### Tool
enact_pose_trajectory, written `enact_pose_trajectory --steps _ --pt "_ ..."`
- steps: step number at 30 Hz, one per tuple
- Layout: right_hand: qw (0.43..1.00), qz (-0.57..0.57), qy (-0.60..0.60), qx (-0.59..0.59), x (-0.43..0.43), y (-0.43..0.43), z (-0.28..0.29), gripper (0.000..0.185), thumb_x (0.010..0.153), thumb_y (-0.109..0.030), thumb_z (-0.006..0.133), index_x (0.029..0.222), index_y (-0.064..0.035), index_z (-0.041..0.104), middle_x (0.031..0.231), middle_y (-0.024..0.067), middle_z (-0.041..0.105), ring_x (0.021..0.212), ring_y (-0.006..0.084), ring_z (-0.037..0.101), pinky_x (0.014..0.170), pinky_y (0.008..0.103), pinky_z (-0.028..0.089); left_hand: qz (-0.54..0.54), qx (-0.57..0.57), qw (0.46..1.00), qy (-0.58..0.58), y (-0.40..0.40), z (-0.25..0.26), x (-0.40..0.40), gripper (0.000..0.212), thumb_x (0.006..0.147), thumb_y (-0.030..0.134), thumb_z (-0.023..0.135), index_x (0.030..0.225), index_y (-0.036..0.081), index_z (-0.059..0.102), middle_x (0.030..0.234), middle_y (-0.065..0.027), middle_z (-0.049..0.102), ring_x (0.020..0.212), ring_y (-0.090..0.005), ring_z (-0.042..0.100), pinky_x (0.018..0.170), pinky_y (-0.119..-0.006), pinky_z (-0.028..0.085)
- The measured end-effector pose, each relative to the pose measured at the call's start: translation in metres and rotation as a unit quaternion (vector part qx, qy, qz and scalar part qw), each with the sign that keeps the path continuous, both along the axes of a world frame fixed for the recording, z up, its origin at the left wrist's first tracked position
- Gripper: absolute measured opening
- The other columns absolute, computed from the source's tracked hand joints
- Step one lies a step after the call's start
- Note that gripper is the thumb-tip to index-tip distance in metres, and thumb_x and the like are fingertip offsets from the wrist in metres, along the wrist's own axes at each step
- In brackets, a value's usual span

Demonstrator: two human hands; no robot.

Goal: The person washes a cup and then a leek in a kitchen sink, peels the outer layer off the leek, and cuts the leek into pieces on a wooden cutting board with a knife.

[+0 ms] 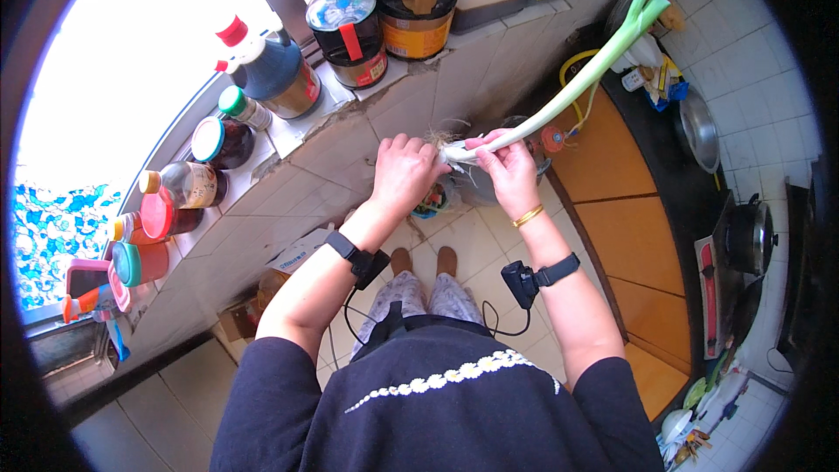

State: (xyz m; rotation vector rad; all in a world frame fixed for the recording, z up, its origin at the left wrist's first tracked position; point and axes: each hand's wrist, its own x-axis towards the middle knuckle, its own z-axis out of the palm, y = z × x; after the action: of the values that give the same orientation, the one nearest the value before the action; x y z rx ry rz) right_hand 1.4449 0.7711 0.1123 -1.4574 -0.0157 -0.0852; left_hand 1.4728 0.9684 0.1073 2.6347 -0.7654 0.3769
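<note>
A long green onion [569,92], white at its lower stalk and green at its cut top, slants from the picture's centre to the upper right. My right hand [508,167] grips its white stalk between thumb and fingers. At the root end my left hand [409,170] has its fingers curled, with the thumb by the stringy roots [446,139] and some loose, peeling skin. Beneath the hands stands a lined bin [431,200] with scraps in it, partly hidden by my left hand.
Sauce bottles [347,33] and jars [223,142] line the tiled window ledge at the left. Orange cabinets [613,157] and a black counter edge curve along the right, bearing a metal basin [700,128] and a black pot [749,236]. A cardboard box [239,320] lies low at the left.
</note>
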Motion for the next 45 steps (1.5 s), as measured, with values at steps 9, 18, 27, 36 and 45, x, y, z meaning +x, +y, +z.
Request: enact_pose_trajectory --steps 9,18,27,36,45 --pt "0.999 0.008 -0.011 -0.052 -0.007 0.007 0.000 0.015 0.095 0.001 0.059 0.108 -0.0022 0.054 0.101 0.0090 0.071 0.088 0.0112 0.065 0.081 0.0258 0.054 0.027 -0.019 0.999 0.015 0.014 -0.028 0.009 0.015 0.078 0.025 0.072 0.078 0.011 0.068 0.079 -0.0051 0.066 0.082 -0.0266 0.061 0.072 -0.042 0.044" --pt "1.000 0.003 -0.014 -0.027 -0.003 -0.003 0.013 0.014 0.094 0.000 0.062 0.108 -0.0010 0.056 0.103 0.0118 0.071 0.099 0.0160 0.068 0.084 0.0282 0.056 0.096 0.037 0.990 0.093 0.071 -0.076 0.026 0.011 0.077 0.016 0.070 0.085 0.011 0.074 0.083 -0.0108 0.070 0.085 -0.0318 0.065 0.074 -0.044 0.052" --pt "0.998 0.010 0.012 -0.057 0.000 0.007 -0.009 0.017 0.090 -0.004 0.068 0.106 -0.0015 0.062 0.103 0.0085 0.071 0.094 0.0151 0.068 0.084 0.0285 0.054 0.054 0.041 0.997 0.028 0.064 -0.064 0.023 0.009 0.078 0.018 0.069 0.084 0.012 0.071 0.090 -0.0063 0.069 0.091 -0.0282 0.062 0.081 -0.044 0.047" --pt "0.971 -0.001 -0.051 -0.232 0.004 0.013 0.001 0.019 0.084 -0.005 0.074 0.101 -0.0034 0.067 0.097 0.0060 0.064 0.087 0.0175 0.065 0.079 0.0304 0.052 -0.007 0.015 0.993 0.114 0.045 -0.014 0.017 0.024 0.076 0.020 0.074 0.097 0.010 0.072 0.090 -0.0106 0.064 0.095 -0.0313 0.063 0.081 -0.044 0.050" --pt "0.973 0.046 -0.044 -0.223 0.012 0.026 -0.004 0.025 0.081 -0.007 0.076 0.105 -0.0070 0.070 0.100 0.0080 0.066 0.088 0.0209 0.065 0.078 0.0320 0.053 -0.090 -0.074 0.982 0.148 0.015 0.027 0.010 0.032 0.077 0.025 0.076 0.100 0.004 0.070 0.087 -0.0139 0.065 0.088 -0.0345 0.064 0.078 -0.044 0.052"
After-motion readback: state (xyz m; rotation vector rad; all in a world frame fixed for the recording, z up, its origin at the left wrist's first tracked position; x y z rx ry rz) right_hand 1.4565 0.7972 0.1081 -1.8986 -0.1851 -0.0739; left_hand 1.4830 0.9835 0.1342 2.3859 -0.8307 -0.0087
